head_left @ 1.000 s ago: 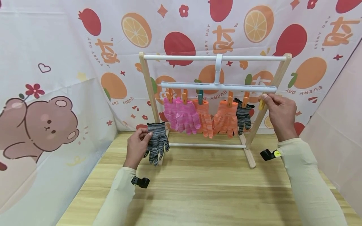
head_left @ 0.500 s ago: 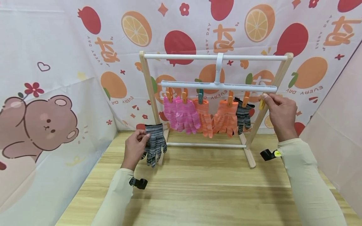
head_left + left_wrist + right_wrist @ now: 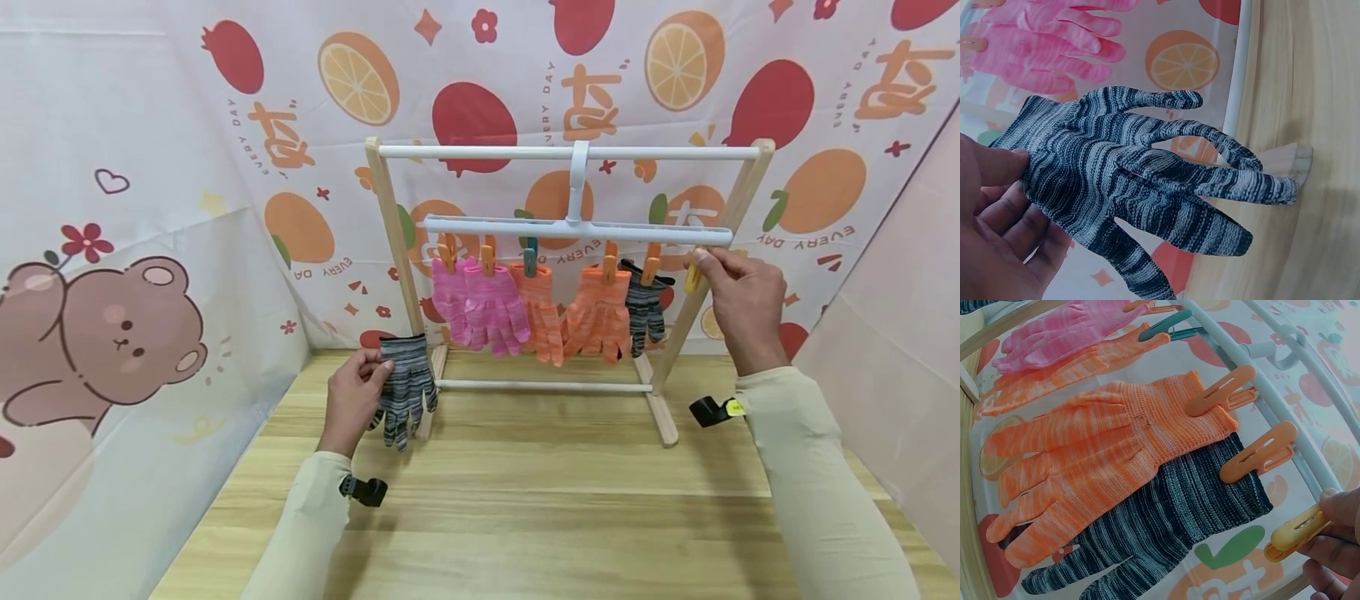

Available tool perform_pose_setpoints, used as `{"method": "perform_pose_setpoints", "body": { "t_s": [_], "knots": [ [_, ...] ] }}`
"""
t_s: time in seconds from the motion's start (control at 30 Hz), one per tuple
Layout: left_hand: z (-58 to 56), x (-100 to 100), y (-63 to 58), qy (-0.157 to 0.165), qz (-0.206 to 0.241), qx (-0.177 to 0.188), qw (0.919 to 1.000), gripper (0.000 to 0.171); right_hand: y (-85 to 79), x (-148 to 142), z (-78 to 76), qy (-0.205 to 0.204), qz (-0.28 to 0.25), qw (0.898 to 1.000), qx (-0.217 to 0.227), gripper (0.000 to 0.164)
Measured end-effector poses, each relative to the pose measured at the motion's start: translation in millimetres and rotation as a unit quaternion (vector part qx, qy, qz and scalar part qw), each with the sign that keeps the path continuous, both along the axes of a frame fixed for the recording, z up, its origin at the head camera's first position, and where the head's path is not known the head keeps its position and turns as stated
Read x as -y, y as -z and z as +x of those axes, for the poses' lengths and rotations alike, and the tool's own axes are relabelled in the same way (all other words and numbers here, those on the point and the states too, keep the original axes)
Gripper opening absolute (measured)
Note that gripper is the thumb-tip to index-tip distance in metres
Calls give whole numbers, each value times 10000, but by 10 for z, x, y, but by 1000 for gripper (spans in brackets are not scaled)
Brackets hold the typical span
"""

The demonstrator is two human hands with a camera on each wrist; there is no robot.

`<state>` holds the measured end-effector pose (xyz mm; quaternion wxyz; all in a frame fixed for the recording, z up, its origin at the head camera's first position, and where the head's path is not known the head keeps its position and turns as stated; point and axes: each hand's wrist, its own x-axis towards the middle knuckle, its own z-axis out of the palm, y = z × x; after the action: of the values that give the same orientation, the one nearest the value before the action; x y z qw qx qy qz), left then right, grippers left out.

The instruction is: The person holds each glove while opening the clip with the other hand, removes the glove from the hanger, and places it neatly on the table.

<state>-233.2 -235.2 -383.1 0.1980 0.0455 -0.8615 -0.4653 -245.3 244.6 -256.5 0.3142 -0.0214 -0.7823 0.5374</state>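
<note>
My left hand [image 3: 352, 400] pinches a grey-and-black striped knit glove [image 3: 1110, 162] by its side near the cuff, fingers hanging down, left of the rack. At the hanger's right end, my right hand [image 3: 746, 308] grips a yellow clothespin [image 3: 1297, 532] between thumb and fingers; no glove is in it. Along the light-blue hanger [image 3: 517, 227], clothespins hold two pink gloves [image 3: 495, 310], two orange gloves [image 3: 600, 312] and another striped glove [image 3: 1166, 500]. An orange clothespin [image 3: 1259, 452] clamps that striped glove's cuff, and a teal clothespin [image 3: 531, 260] clamps one orange glove.
The hanger hooks over the white top rod [image 3: 480, 152] of a rack with wooden posts [image 3: 393, 225]. A lower white rod [image 3: 547, 387] joins the rack's feet on the wood-grain table [image 3: 540, 517]. Printed cloth [image 3: 247, 200] stands behind and at the sides.
My left hand has shifted slightly left and down with the striped glove, away from the rack's left post. The right hand stays at the yellow clothespin.
</note>
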Motion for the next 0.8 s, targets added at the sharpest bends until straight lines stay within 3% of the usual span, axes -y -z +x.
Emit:
{"method": "perform_pose_setpoints", "body": {
  "t_s": [0.8],
  "knots": [
    [-10,132,81,-127,-135,99,9998,19,5,-6,-16,-57,-18,10000,-28,46]
  ]
}}
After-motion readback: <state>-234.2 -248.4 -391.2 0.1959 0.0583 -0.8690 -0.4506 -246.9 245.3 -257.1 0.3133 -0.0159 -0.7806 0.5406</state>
